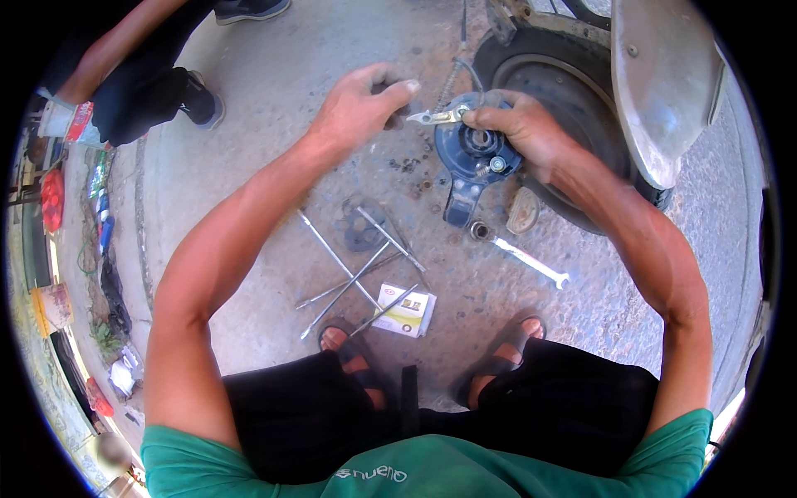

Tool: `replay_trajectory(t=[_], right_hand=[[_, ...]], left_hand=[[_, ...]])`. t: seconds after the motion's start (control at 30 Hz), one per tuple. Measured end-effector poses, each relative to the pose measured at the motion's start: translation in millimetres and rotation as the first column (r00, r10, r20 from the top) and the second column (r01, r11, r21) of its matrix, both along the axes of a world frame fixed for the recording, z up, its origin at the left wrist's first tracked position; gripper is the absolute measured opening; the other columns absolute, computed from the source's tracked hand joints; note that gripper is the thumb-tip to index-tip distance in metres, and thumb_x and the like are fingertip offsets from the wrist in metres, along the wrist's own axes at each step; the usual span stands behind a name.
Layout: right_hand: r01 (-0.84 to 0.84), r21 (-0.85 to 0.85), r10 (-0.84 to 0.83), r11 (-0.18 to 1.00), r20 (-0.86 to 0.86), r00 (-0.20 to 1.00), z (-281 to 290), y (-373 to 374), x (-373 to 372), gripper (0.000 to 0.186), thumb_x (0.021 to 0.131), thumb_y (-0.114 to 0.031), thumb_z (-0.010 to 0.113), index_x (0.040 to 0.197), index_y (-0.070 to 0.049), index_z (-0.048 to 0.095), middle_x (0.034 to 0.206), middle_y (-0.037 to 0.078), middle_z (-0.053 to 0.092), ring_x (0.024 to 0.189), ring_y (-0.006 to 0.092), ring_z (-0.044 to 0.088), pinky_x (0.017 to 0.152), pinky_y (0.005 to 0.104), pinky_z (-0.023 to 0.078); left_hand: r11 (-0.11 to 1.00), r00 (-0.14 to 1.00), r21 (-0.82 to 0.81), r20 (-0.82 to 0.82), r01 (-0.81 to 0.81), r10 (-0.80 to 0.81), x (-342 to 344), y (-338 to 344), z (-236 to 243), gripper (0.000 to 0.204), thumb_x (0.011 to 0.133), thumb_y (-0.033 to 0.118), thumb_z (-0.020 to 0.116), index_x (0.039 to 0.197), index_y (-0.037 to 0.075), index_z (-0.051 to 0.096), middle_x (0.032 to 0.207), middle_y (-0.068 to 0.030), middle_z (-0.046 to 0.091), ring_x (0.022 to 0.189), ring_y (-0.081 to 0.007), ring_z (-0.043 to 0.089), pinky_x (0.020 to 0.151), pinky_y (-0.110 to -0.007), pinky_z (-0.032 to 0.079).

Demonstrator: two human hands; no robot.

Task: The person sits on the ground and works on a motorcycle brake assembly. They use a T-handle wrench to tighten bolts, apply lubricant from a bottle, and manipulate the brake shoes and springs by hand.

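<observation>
My right hand [523,133] grips a dark round brake plate [457,149] with a central hub and a short arm pointing down, its thumb on a metal lever [432,117] at the top. A cable with a spring [455,79] runs up from it. Just left of the lever, my left hand [369,104] hangs with loosely bent fingers and thumb apart, nothing visible in it. Below the plate lie a curved brake shoe [523,207], a spanner [530,261], crossed T-handled wrenches [336,253], a dark flat part [349,224], a small box [398,319] and several small nuts [407,166].
A vehicle wheel [564,91] and pale body panel [660,100] stand at right. Another person's arm [116,46] and dark shoe [203,108] are at upper left. Along the left edge lie a red object [51,199], a yellowish bucket [52,307] and assorted litter.
</observation>
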State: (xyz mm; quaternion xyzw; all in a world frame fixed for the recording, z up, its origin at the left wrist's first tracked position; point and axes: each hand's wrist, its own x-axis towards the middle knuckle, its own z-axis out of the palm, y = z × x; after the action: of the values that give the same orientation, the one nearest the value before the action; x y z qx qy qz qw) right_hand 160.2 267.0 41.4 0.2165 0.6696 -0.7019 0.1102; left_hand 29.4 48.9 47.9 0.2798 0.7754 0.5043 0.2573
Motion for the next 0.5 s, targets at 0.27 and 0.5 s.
replay_trajectory(t=[0.27,0.5], right_hand=[[0.012,0.012,-0.012,1.000,-0.009,1.000,-4,-1,-1,0.076,0.085,-0.024,0.077,0.139,0.016,0.043,0.117,0.024,0.066,0.102,0.0254,0.069,0.087,0.0355,0.058],[0.055,-0.087,-0.060,0.995,-0.049,0.997,-2,-2,2,0.040,0.088,-0.020,0.071,0.117,0.005,0.062,0.102,0.013,0.070,0.093,0.0166,0.069,0.081,0.0307,0.057]], left_hand=[[0.990,0.984,-0.130,-0.163,0.047,-0.068,23,-2,0,0.034,0.090,0.033,0.074,0.092,-0.001,0.068,0.075,-0.0055,0.064,0.067,-0.0126,0.059,0.060,-0.029,0.047],[0.979,0.988,-0.202,0.152,0.039,-0.008,18,8,18,0.033,0.088,0.034,0.078,0.085,0.004,0.064,0.067,-0.0031,0.056,0.055,-0.0130,0.051,0.051,-0.030,0.041]])
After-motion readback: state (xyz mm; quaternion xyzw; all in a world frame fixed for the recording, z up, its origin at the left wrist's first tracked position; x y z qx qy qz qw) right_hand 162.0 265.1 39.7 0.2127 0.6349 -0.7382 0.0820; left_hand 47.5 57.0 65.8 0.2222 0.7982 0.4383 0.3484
